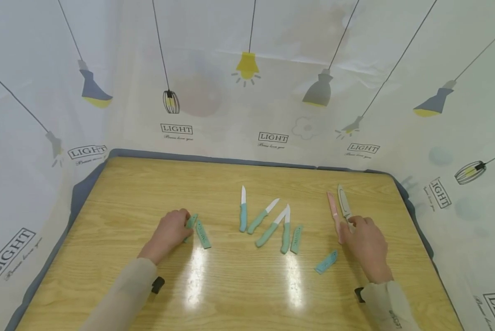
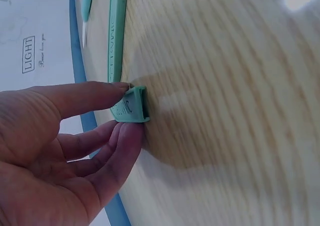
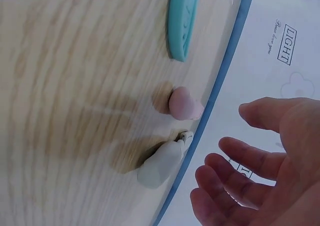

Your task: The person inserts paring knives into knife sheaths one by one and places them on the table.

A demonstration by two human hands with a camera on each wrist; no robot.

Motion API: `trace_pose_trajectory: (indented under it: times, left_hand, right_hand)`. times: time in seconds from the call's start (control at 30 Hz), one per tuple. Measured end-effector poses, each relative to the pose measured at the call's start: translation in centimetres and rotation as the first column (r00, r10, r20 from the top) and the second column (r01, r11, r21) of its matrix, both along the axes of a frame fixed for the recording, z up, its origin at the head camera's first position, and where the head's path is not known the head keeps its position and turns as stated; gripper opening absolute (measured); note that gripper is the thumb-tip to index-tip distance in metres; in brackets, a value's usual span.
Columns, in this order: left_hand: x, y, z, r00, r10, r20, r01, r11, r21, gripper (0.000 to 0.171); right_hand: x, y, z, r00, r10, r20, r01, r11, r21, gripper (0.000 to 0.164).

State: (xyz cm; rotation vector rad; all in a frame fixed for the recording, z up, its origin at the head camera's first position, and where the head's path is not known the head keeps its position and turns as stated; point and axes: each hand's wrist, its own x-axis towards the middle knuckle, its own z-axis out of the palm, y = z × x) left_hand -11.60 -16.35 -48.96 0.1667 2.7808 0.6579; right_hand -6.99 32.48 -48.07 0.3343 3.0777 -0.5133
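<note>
My left hand [image 1: 171,231] pinches a green knife sheath [image 2: 131,106] between thumb and fingers at the left of the table. Its slot shows in the left wrist view. Beside it lies a second green sheath [image 1: 204,235]. On the right, my right hand [image 1: 365,246] hovers with parted, relaxed fingers near two sheathed knives, one pink [image 1: 333,209] and one off-white [image 1: 343,202]. In the right wrist view the pink handle [image 3: 182,105] and off-white handle [image 3: 161,165] lie apart from the fingers.
Mid-table lie a blue-handled knife [image 1: 243,217] and several green-handled knives [image 1: 268,234] with bare white blades, two of them crossing. A green sheath [image 1: 296,239] lies beside them, and a blue sheath [image 1: 326,262] nearer the front. Printed cloth [image 1: 222,115] surrounds the wooden table [image 1: 239,289].
</note>
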Motion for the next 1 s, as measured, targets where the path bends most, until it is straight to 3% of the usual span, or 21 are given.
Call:
trace_pose_trajectory:
  times: [0.37,0.5,0.63,0.7,0.73,0.8,0.93,1.0]
  left_hand:
    - [-0.7,-0.5,0.7,0.997,0.074,0.021,-0.075,0.996,0.049,0.044]
    - [-0.7,-0.3,1.0,0.995,0.103,0.009,-0.103,0.984,0.145,0.047]
    - [-0.4,0.6,1.1,0.991,0.134,0.024,-0.135,0.943,0.306,0.048]
    - [-0.2,1.2,1.0,0.987,0.151,0.058,-0.162,0.894,0.417,0.048]
    - [-0.2,1.6,0.9,0.984,0.156,0.084,-0.178,0.859,0.48,0.048]
    - [0.0,2.3,0.7,0.974,0.165,0.156,-0.226,0.769,0.598,0.048]
    - [0.1,3.8,0.3,0.942,0.155,0.298,-0.333,0.56,0.759,0.044]
    - [0.1,4.5,0.2,0.926,0.159,0.342,-0.375,0.485,0.79,0.044]
  right_hand:
    - [-0.3,-1.5,0.0,0.996,0.08,-0.031,-0.08,0.997,-0.016,0.05]
    - [-0.3,-2.5,0.1,0.996,0.09,-0.026,-0.091,0.995,-0.036,0.05]
    - [0.0,-3.8,-0.1,0.989,0.134,-0.063,-0.136,0.99,-0.037,0.046]
    - [0.0,-4.7,-0.1,0.984,0.155,-0.083,-0.159,0.986,-0.044,0.043]
    - [0.0,-5.3,0.0,0.983,0.159,-0.09,-0.164,0.985,-0.052,0.043]
    - [-0.2,-6.2,0.0,0.979,0.176,-0.106,-0.183,0.981,-0.06,0.042]
    - [-0.7,-8.3,0.2,0.968,0.21,-0.137,-0.22,0.974,-0.057,0.04]
    - [-0.9,-9.3,0.3,0.963,0.225,-0.148,-0.235,0.97,-0.054,0.038]
